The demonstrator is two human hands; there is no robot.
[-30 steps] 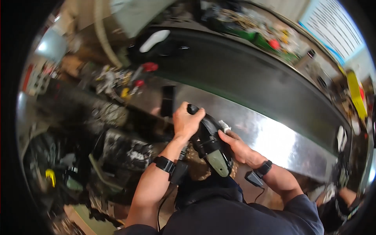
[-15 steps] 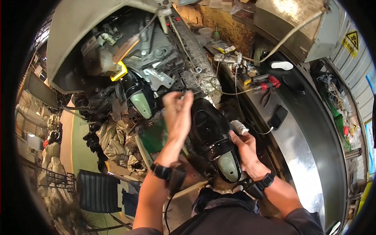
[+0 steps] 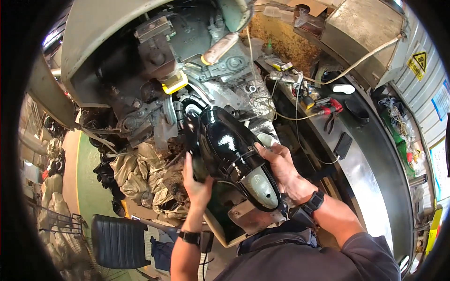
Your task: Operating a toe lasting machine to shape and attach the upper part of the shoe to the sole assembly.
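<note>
A glossy black shoe point(image 3: 225, 133) with a pale green last point(image 3: 260, 187) in its opening lies tilted in front of me. My right hand point(image 3: 283, 171) grips its right side, thumb on top. By those fingers is a small whitish piece point(image 3: 267, 139) whose kind I cannot make out. Partly hidden behind this shoe, a second black shoe point(image 3: 189, 124) sits in the machine point(image 3: 225, 65) under a yellow-edged pad point(image 3: 175, 83). At its blurred near end my left hand point(image 3: 197, 187) is closed round it, fingers on one side and thumb on the other.
To the right runs a metal bench point(image 3: 347, 171) with a phone point(image 3: 343, 145) on a cable and red-handled pliers point(image 3: 333, 108). A wooden-handled tool point(image 3: 220, 48) hangs before the machine. Crumpled beige sacks point(image 3: 140, 171) and a black chair point(image 3: 119, 241) are at left.
My left hand has come down and left to the second shoe's near end. The right hand has moved its shoe up and left, toward the machine. My view has shifted closer to the machine.
</note>
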